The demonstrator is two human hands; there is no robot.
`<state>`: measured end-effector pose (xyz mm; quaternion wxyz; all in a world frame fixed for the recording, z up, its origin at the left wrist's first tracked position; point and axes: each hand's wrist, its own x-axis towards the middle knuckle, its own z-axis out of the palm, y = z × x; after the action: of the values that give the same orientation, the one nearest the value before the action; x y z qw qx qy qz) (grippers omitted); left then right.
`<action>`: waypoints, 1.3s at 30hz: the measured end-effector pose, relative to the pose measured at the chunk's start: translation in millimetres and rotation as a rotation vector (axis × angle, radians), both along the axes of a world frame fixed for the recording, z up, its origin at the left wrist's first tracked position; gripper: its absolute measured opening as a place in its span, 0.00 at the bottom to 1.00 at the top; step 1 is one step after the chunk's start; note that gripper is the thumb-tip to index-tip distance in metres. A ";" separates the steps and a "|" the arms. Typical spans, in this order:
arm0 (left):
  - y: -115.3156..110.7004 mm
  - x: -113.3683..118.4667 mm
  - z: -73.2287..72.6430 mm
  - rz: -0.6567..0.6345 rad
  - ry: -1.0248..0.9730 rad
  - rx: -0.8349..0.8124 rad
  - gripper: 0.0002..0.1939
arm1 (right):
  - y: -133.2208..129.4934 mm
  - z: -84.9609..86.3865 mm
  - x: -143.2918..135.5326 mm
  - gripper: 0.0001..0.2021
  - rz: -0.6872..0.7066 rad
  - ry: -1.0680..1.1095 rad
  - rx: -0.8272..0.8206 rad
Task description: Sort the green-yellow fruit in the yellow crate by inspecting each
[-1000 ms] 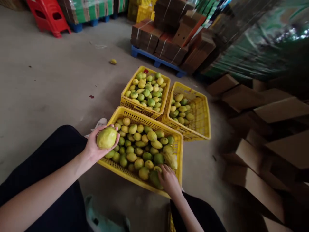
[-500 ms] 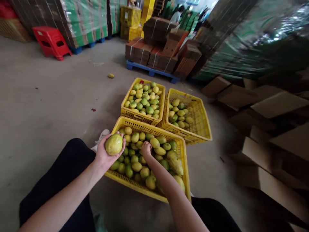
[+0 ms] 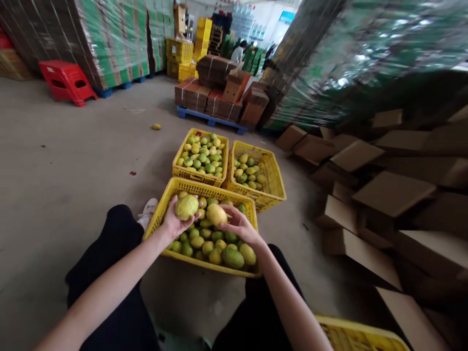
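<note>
A large yellow-green fruit (image 3: 186, 207) rests in my left hand (image 3: 174, 220), palm up, over the left part of the near yellow crate (image 3: 204, 184). My right hand (image 3: 241, 225) has its fingertips on a yellow fruit (image 3: 217, 214), just right of the first one, above the same crate. Below both hands lie many green and yellow fruits (image 3: 207, 247). Behind stand two more yellow crates: the left one (image 3: 199, 176) is full of fruit, and the right one (image 3: 274, 178) holds fruit mostly in its left part.
Open cardboard boxes (image 3: 395, 192) lie along the right. Flattened cartons (image 3: 221, 105) sit on a blue pallet (image 3: 210, 119). A red stool (image 3: 68, 83) stands back left, and a single fruit (image 3: 156, 126) lies on the floor. Another yellow crate (image 3: 360, 334) shows at bottom right. A person (image 3: 239, 51) is far back.
My right hand has risen from the fruit pile and now holds a yellow fruit. My left hand, still with its fruit, is nearer to it. The view has shifted right.
</note>
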<state>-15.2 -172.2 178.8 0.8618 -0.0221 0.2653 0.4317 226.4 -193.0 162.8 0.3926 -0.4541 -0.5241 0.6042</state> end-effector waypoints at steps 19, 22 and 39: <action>7.7 37.3 -4.1 -0.047 0.447 1.004 0.36 | -60.0 6.2 -28.0 0.26 -0.555 0.179 0.549; 5.9 32.4 -6.8 -0.074 0.455 1.024 0.36 | -61.1 6.9 -30.0 0.26 -0.558 0.183 0.553; -4.5 48.6 3.2 -0.091 0.080 0.451 0.34 | -51.4 -4.9 -36.8 0.21 -0.445 0.483 0.024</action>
<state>33.3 -176.7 182.1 0.8522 0.2002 0.1969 0.4414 189.5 -244.4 157.9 0.6332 -0.3962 -0.3107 0.5878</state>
